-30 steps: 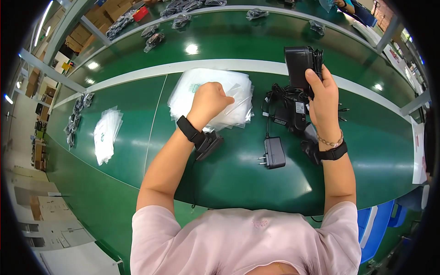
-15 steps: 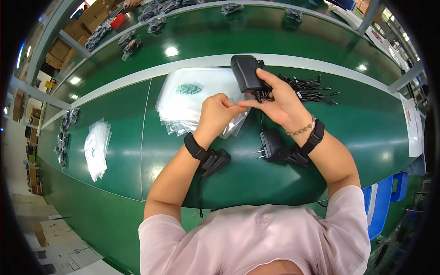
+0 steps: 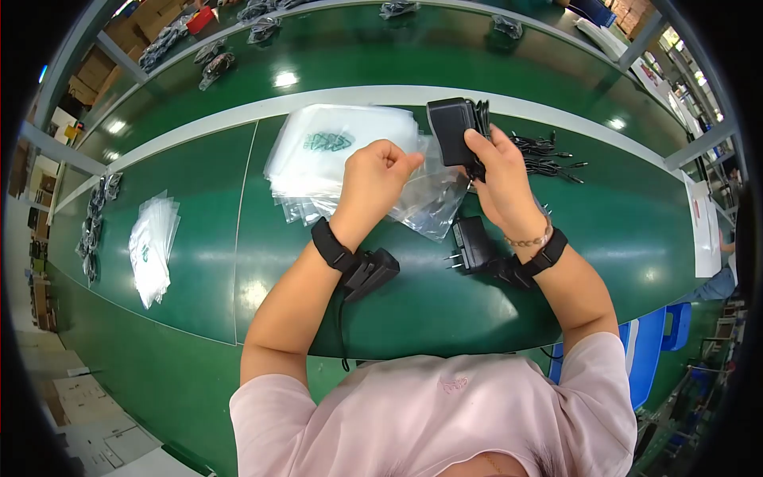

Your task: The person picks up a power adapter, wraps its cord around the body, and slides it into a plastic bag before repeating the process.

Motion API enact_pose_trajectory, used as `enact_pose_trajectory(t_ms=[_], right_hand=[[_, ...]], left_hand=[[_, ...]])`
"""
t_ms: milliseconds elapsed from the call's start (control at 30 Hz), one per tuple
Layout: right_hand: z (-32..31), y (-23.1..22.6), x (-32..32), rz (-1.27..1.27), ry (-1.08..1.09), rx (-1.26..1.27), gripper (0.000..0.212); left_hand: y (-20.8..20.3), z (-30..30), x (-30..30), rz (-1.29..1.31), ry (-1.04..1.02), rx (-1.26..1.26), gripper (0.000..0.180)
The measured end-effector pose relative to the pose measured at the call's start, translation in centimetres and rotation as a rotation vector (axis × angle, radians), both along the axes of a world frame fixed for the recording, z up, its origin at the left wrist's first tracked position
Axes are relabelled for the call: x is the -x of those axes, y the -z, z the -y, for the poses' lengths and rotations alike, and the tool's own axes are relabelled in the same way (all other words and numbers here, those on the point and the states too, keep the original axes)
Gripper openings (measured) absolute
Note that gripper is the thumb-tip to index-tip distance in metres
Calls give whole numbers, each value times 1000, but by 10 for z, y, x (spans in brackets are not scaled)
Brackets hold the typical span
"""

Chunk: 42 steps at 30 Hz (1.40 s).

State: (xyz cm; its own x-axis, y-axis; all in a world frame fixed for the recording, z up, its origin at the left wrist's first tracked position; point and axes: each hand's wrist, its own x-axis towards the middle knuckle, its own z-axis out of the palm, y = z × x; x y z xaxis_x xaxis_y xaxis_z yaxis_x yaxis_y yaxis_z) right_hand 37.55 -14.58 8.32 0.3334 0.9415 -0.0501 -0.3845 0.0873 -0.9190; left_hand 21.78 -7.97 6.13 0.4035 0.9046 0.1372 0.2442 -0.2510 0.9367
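Observation:
My right hand (image 3: 502, 167) grips a black power adapter (image 3: 451, 127) with its cable coiled behind it, held above the table. My left hand (image 3: 380, 176) is closed in a pinch at the edge of a clear plastic bag (image 3: 435, 195). This bag spreads to the right between the two hands. Under and beyond my left hand lies a stack of clear bags (image 3: 306, 163) with a green print. A second black adapter (image 3: 474, 242), prongs pointing left, rests on the table below my right hand. The right fingers partly hide behind the held adapter.
Several black cables (image 3: 548, 163) lie beyond my right hand. A smaller stack of bags (image 3: 155, 246) is at left, near a row of bagged items (image 3: 94, 226). A raised pale rail (image 3: 548, 106) runs along the far edge. A blue chair (image 3: 652, 350) stands at lower right.
My right hand has moved right with the adapter, away from my left hand. The clear bag now spreads farther right from the stack. The view has shifted slightly.

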Motion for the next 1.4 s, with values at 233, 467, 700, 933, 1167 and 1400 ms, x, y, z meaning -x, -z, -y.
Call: enact_pose_trajectory(t_ms=[233,467,700,933,1167,1400], right_hand=[[21,-7,19,1013,65,-263,43],[20,-19,25,1287,-220,-295,50],[-3,-16,25,969,-340,-312,36],[-5,-26,8,-61,-386,151,29],[1,-8,37,682,94,-431,30],[0,-19,32,1325,154,-792,35]], left_hand=[[-8,-2,1,285,-150,33,20],[-33,5,10,305,-133,-262,17],[-41,13,12,0,-52,-752,14],[-35,23,5,69,-58,-756,8],[-43,33,-4,234,-159,-827,5],[-57,39,8,110,-46,-768,5]])
